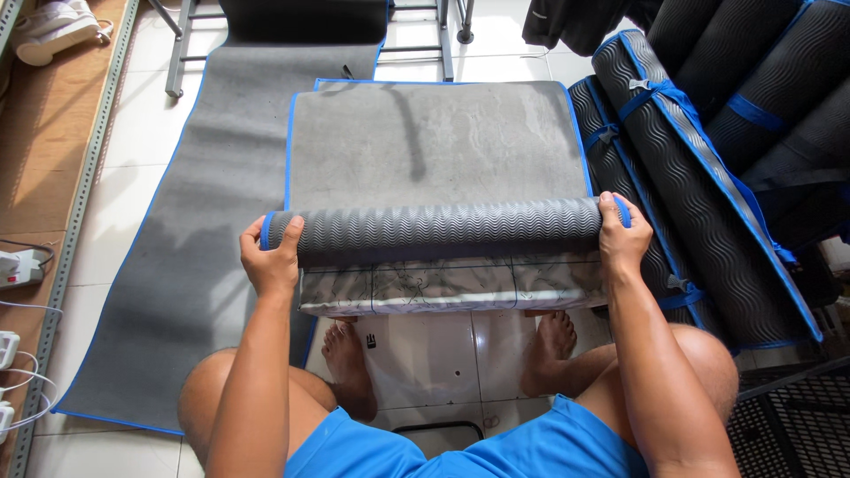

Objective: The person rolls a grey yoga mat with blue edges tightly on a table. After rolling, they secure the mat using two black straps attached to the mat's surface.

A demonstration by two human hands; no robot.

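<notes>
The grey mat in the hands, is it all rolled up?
Partly rolled: the grey mat still lies flat beyond the roll.

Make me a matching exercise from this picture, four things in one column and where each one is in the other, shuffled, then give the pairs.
Things:
1. left hand
2. right hand
3. flat grey mat with blue edging
4. stack of rolled mats with blue straps

Places:
A. spread on the tiled floor, left of the mat being rolled
B. gripping the left end of the half-rolled grey mat
C. piled at the right side of the view
D. gripping the right end of the half-rolled grey mat

Pairs: 1-B, 2-D, 3-A, 4-C
</notes>
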